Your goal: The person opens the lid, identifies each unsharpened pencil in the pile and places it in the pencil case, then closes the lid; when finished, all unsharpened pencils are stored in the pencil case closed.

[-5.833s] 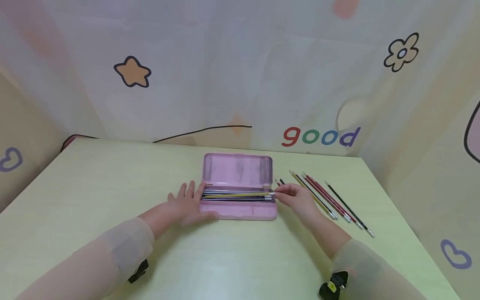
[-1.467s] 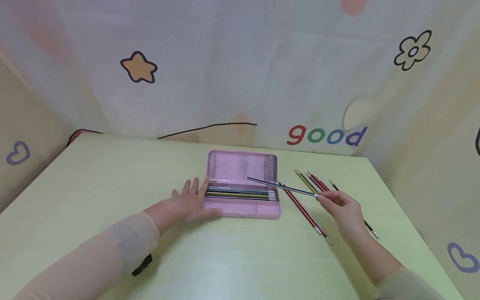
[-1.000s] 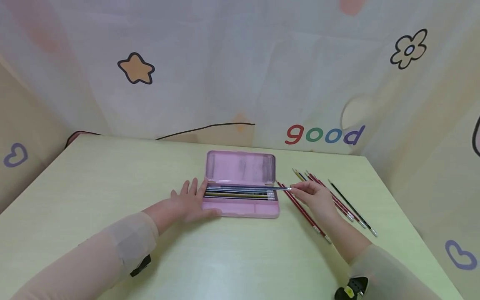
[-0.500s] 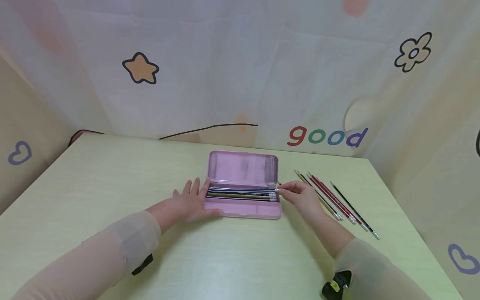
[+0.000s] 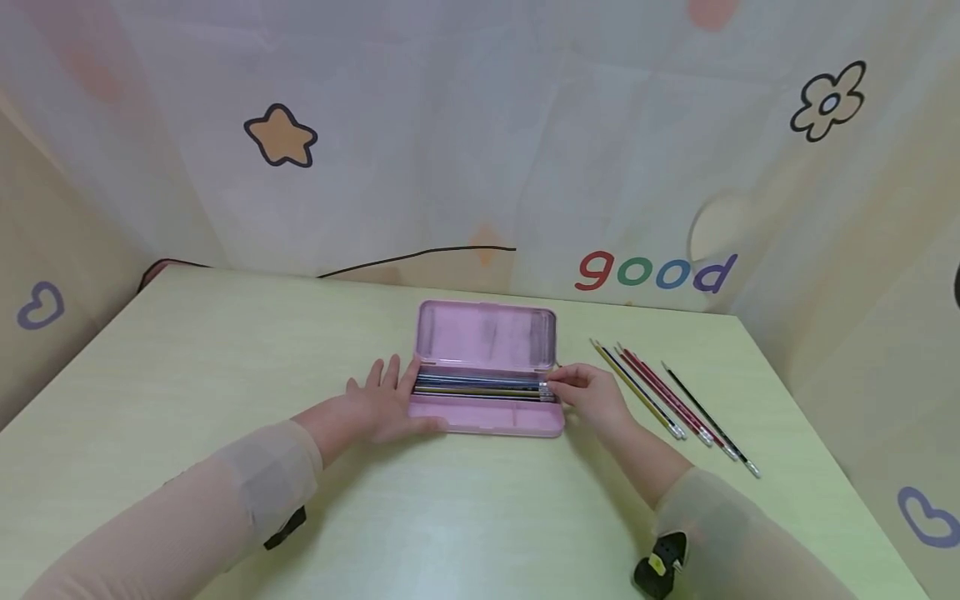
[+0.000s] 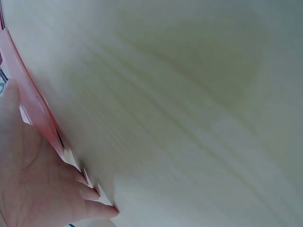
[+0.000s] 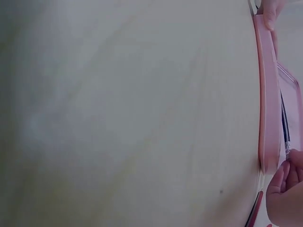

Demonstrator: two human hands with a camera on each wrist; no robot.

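Observation:
An opened pink pencil case (image 5: 487,333) lies on the table with its lid tipped back. Several dark pencils and a yellowish one (image 5: 480,393) lie side by side in it. My left hand (image 5: 378,408) rests at the case's left end, fingers spread and thumb along the front edge; the left wrist view shows this hand (image 6: 38,179) against the pink side. At the right end, my right hand (image 5: 600,402) pinches a dark pencil by its eraser end inside the case; the pencil (image 7: 285,123) shows in the right wrist view. My fingers cover its tip.
Right of the case, yellow, dark and red pencils (image 5: 660,387) lie slanted on the table, with a black pencil (image 5: 708,417) furthest right. A red pencil (image 7: 254,210) lies below my right hand. A printed cloth (image 5: 450,150) hangs behind the table.
My right hand picked up a dark striped pencil from the right, carried it left and lowered it into the case beside the others. The left hand has stayed at the case's left end.

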